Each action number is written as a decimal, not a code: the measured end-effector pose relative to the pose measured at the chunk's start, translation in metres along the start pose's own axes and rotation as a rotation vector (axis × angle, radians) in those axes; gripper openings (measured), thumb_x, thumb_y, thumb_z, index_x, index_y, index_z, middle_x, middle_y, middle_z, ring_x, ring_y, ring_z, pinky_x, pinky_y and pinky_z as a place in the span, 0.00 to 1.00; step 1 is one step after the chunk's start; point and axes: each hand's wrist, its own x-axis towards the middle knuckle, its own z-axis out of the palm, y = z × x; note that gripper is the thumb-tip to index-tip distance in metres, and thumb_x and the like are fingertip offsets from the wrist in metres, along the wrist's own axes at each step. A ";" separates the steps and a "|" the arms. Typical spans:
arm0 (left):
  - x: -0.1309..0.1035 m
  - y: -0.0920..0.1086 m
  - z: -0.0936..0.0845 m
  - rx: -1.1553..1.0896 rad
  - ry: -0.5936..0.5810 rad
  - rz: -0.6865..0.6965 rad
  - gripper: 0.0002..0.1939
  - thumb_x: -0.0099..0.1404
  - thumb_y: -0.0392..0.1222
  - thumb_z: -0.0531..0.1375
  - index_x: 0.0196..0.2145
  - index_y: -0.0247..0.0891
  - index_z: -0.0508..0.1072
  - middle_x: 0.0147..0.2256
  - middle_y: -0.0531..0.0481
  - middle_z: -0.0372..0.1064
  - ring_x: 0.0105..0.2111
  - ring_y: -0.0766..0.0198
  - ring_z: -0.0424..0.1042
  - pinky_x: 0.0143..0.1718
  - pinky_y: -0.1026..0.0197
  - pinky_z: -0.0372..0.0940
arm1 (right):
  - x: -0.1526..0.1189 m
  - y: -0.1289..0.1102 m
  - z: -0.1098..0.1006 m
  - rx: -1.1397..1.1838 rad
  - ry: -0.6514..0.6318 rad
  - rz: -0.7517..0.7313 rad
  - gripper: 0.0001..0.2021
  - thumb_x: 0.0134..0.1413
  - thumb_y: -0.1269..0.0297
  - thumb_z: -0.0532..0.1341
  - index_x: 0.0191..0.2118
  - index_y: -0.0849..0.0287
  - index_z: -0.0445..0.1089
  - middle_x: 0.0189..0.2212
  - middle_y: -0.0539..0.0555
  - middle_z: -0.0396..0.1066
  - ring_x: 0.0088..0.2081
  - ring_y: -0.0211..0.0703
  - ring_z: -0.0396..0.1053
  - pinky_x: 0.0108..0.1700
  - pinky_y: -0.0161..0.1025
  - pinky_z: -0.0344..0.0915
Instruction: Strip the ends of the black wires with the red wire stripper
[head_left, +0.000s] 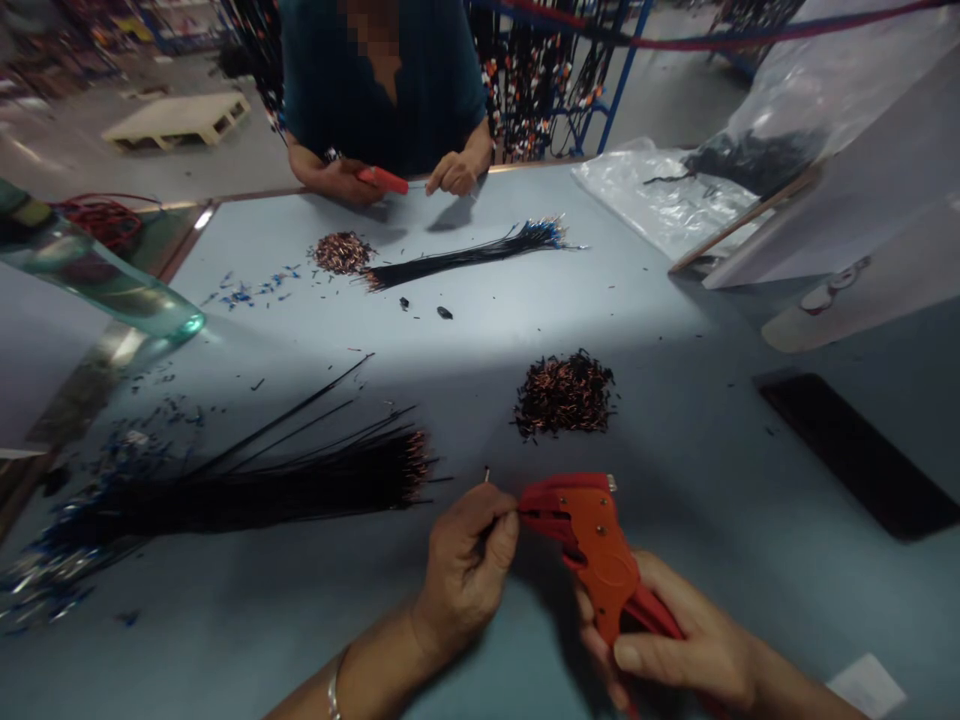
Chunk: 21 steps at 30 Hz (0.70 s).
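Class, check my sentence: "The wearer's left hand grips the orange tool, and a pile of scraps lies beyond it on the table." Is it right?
Not quite: the hand is wrong. The head view shows the wearer's right hand gripping the orange tool, and a pile of scraps lies beyond it on the table.

The right fingers (646,657) partly hide the red-orange tool (602,548)

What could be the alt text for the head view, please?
A person's right hand grips a red and orange tool, its front at the closed left hand. Black wires and a pile of coppery clippings lie on the table; opposite, a co-worker holds a red object.
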 end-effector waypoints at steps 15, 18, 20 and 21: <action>0.002 0.008 -0.002 0.020 0.013 -0.034 0.11 0.66 0.32 0.53 0.26 0.37 0.68 0.20 0.56 0.59 0.20 0.70 0.60 0.23 0.68 0.57 | 0.001 0.001 0.008 -0.132 0.066 0.014 0.18 0.54 0.51 0.63 0.35 0.60 0.60 0.26 0.50 0.63 0.21 0.33 0.66 0.22 0.30 0.62; 0.000 0.006 -0.003 0.009 0.012 -0.047 0.11 0.66 0.33 0.53 0.26 0.37 0.69 0.20 0.55 0.61 0.21 0.69 0.62 0.24 0.68 0.58 | 0.002 -0.002 0.011 -0.205 0.073 -0.003 0.18 0.55 0.50 0.62 0.35 0.61 0.61 0.21 0.49 0.62 0.20 0.33 0.64 0.21 0.29 0.60; -0.001 0.005 -0.003 0.003 0.011 -0.059 0.11 0.66 0.34 0.53 0.26 0.37 0.70 0.20 0.55 0.62 0.21 0.69 0.62 0.24 0.68 0.58 | 0.003 -0.004 0.012 -0.207 0.085 -0.008 0.18 0.55 0.50 0.62 0.34 0.61 0.60 0.19 0.47 0.61 0.18 0.33 0.63 0.19 0.28 0.59; -0.002 0.004 -0.003 0.000 0.011 -0.061 0.11 0.66 0.34 0.53 0.27 0.36 0.70 0.20 0.55 0.62 0.21 0.69 0.62 0.24 0.68 0.58 | 0.004 -0.004 0.012 -0.196 0.091 -0.012 0.18 0.54 0.50 0.62 0.32 0.60 0.60 0.17 0.46 0.59 0.17 0.32 0.61 0.18 0.27 0.57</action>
